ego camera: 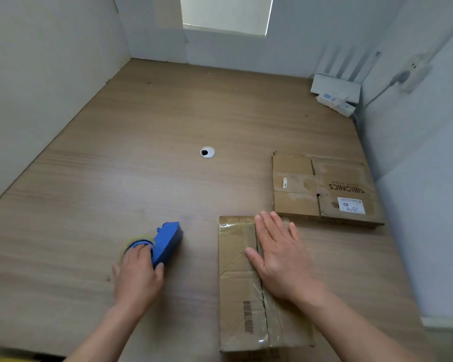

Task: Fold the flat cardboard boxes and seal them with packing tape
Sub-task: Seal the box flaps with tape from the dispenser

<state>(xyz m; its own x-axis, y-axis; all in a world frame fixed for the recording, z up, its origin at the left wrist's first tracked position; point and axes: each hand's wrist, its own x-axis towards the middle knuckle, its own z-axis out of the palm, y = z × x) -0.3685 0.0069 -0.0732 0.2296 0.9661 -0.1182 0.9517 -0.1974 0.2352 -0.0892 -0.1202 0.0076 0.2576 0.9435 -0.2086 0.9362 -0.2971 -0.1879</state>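
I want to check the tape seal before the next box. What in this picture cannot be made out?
Head view only.
- Taped box: the right hand lies flat on the seam, hiding the tape beneath; near side cut off by the bottom edge.
- Tape dispenser: the left hand covers the roll, so the tape left is hidden.
- Flat box label: print too small to read.

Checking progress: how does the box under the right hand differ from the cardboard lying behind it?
The near box is folded up, clear tape along its seam; the far box lies flat, unfolded. The right hand rests on the near box; nothing touches the far box. Both are brown cardboard.
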